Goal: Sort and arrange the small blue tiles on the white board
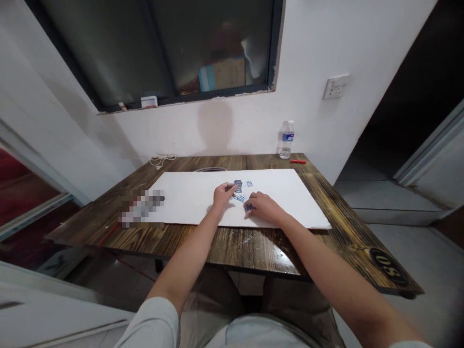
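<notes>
forearms (pixel 337 285) angled inward, hands (pixel 263 209) close

Left hand (pixel 224 195) and right hand (pixel 263 209) touch small blue-printed paper pieces (pixel 240 198) on a white board (pixel 188 198) atop a plank table (pixel 253 246); a plastic water bottle (pixel 286 140) stands at one o'clock, a red pen (pixel 297 161) beside it.

A pixelated patch (pixel 142 208) hides part of the white board (pixel 188 198); the blue-printed pieces (pixel 239 198) are too small to read.
</notes>
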`<control>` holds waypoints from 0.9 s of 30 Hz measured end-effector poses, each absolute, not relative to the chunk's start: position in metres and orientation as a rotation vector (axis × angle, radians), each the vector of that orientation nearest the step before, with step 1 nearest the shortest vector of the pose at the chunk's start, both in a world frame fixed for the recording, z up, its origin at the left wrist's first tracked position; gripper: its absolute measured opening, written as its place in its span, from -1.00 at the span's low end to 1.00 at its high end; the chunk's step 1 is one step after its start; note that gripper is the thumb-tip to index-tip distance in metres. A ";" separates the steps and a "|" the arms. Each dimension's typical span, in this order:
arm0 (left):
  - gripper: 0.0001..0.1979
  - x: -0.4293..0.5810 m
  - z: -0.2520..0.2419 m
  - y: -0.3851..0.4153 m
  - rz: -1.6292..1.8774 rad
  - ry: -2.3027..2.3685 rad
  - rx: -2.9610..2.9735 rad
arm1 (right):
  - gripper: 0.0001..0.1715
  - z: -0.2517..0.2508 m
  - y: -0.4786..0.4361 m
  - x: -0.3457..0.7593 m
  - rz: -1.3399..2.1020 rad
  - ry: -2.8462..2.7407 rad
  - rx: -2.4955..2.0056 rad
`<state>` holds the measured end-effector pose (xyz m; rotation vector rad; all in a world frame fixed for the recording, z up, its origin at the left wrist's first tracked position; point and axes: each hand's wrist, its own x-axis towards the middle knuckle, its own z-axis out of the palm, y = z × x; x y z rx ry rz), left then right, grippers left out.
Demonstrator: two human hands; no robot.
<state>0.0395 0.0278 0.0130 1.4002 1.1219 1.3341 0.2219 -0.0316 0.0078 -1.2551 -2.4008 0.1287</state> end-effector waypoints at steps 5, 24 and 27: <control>-0.67 0.039 0.015 0.028 1.344 1.131 1.376 | -0.69 0.004 -0.026 0.225 0.243 -2.353 -1.333; -0.69 0.039 0.016 0.027 1.291 1.142 1.448 | -0.86 0.006 -0.026 0.220 0.570 -2.041 -1.246; -0.69 0.039 0.018 0.025 1.253 1.128 1.485 | -0.89 0.007 -0.023 0.221 0.611 -1.832 -1.211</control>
